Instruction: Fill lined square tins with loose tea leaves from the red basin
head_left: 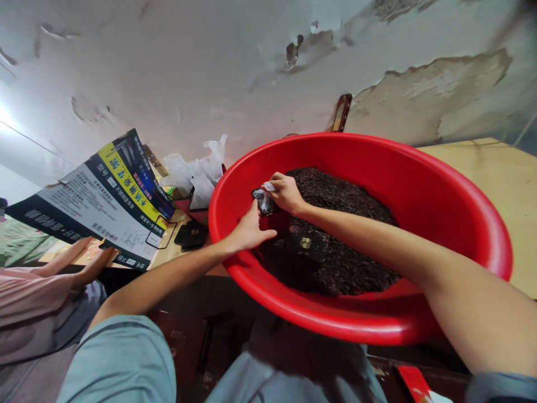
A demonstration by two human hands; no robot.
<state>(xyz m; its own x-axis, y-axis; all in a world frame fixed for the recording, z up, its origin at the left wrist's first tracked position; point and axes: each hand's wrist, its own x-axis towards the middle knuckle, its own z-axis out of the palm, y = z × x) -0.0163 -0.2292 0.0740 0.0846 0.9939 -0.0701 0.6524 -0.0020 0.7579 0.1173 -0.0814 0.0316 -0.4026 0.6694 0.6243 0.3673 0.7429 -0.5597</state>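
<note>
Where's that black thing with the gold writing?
In the head view, the black thing is inside the red tub, on the dark heap, right of the person's left hand and just below their right forearm.

the basin is smooth glossy plastic, the bag crinkled film, the shreds rough, the wall matt, flaking.

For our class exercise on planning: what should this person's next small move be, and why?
Probably tuck the clear plastic into the open black box: the right hand pinches its gathered end above the opening, and the left hand is at the box's side.
</note>
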